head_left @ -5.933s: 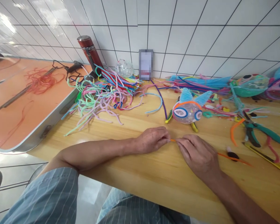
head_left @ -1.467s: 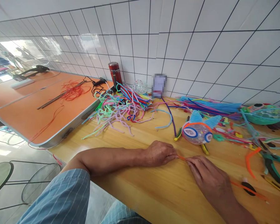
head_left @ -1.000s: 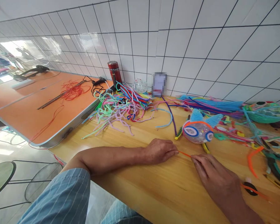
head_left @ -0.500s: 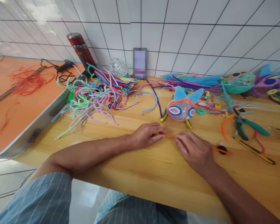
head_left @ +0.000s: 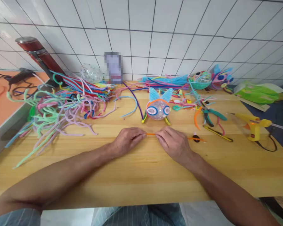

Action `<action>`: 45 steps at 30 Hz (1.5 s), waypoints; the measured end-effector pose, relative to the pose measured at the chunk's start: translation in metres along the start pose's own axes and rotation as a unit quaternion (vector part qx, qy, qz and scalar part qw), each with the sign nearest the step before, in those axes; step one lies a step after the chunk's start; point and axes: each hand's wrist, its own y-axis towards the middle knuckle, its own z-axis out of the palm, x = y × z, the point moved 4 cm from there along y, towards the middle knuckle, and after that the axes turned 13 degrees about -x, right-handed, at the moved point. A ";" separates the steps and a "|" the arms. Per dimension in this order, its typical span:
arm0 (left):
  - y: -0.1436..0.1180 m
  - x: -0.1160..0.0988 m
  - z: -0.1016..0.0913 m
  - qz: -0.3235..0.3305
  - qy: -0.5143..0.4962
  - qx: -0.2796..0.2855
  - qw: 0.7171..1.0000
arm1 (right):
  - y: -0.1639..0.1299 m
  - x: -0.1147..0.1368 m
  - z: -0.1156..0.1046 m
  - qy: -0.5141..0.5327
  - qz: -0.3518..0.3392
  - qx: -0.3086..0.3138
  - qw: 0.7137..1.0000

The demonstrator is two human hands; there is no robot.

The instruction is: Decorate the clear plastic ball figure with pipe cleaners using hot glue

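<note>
orange pipe cleaner [head_left: 151,134] mid hidden, right hand [head_left: 173,143]

Pipe-cleaner heap [head_left: 61,103] at table's [head_left: 136,175] left, pliers [head_left: 212,114] and glue gun [head_left: 254,124] right, fish figure [head_left: 158,108] between.

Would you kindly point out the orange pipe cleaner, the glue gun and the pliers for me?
orange pipe cleaner [head_left: 151,134], head view, the bare stretch between both hands.
glue gun [head_left: 251,121], head view, its yellow body.
pliers [head_left: 217,114], head view, a green handle.
</note>
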 end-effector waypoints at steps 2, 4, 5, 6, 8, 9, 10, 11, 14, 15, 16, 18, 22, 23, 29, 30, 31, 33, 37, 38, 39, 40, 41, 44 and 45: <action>0.000 0.002 0.000 -0.023 0.002 -0.004 1.000 | 0.000 -0.005 -0.001 -0.016 0.005 0.002 1.000; 0.000 0.005 0.001 -0.035 0.005 -0.008 0.999 | 0.001 -0.009 -0.002 -0.027 0.011 0.012 1.000; 0.000 0.005 0.001 -0.038 0.004 -0.010 0.999 | 0.001 -0.010 -0.002 -0.029 0.015 0.019 0.999; 0.000 0.006 0.002 -0.041 0.004 -0.010 0.999 | 0.000 -0.011 -0.002 -0.029 0.019 0.027 0.999; 0.000 0.008 0.003 -0.049 0.005 -0.009 0.999 | -0.001 -0.013 0.000 -0.032 0.026 0.044 0.998; 0.000 0.009 0.003 -0.054 0.007 -0.007 0.999 | -0.002 -0.014 0.002 -0.036 0.027 0.054 0.998; 0.000 0.009 0.004 -0.059 0.009 -0.005 0.998 | -0.003 -0.014 0.003 -0.040 0.029 0.063 0.997; 0.000 0.010 0.004 -0.063 0.010 -0.005 0.998 | -0.003 -0.015 0.005 -0.043 0.031 0.071 0.996; 0.001 0.011 0.004 -0.075 0.009 -0.007 0.997 | -0.006 -0.019 0.008 -0.043 0.046 0.092 0.994; 0.002 0.011 0.003 -0.079 0.008 -0.010 0.997 | -0.007 -0.020 0.009 -0.038 0.051 0.101 0.993; 0.002 0.011 0.003 -0.083 0.007 -0.012 0.996 | -0.008 -0.022 0.010 -0.031 0.056 0.113 0.992; 0.003 0.012 0.002 -0.092 0.002 -0.015 0.996 | -0.009 -0.026 0.012 -0.011 0.063 0.139 0.988; 0.006 0.014 0.000 -0.095 -0.033 -0.002 0.995 | -0.010 -0.038 0.014 0.011 0.075 0.168 0.983; 0.007 0.015 -0.001 -0.093 -0.044 0.002 0.995 | -0.009 -0.041 0.014 0.013 0.081 0.171 0.982; 0.007 0.017 -0.003 -0.121 -0.083 -0.026 0.989 | -0.007 -0.050 0.014 0.066 0.100 0.192 0.974; 0.007 0.017 -0.002 -0.123 -0.083 -0.031 0.988 | -0.007 -0.049 0.013 0.079 0.099 0.196 0.972; 0.006 0.017 -0.002 -0.123 -0.082 -0.034 0.988 | -0.006 -0.048 0.013 0.088 0.101 0.199 0.971; 0.005 0.018 -0.001 -0.119 -0.076 -0.033 0.989 | -0.003 -0.049 0.009 0.087 0.128 0.185 0.970; 0.006 0.019 0.000 -0.120 -0.080 -0.038 0.989 | 0.006 -0.063 -0.005 0.062 0.237 0.093 0.965; 0.006 0.019 0.000 -0.122 -0.083 -0.041 0.988 | 0.008 -0.067 -0.010 0.061 0.261 0.067 0.961; 0.007 0.019 -0.001 -0.126 -0.087 -0.042 0.987 | 0.010 -0.071 -0.014 0.063 0.284 0.048 0.956; 0.008 0.018 -0.002 -0.131 -0.090 -0.045 0.986 | 0.012 -0.075 -0.019 0.068 0.305 0.035 0.949; 0.009 0.017 -0.003 -0.138 -0.095 -0.049 0.985 | 0.014 -0.080 -0.023 0.076 0.326 0.027 0.942; 0.013 0.012 -0.008 -0.173 -0.114 -0.071 0.976 | 0.018 -0.091 -0.031 0.112 0.378 0.008 0.919; 0.014 0.011 -0.010 -0.186 -0.120 -0.079 0.972 | 0.019 -0.095 -0.032 0.122 0.386 -0.004 0.914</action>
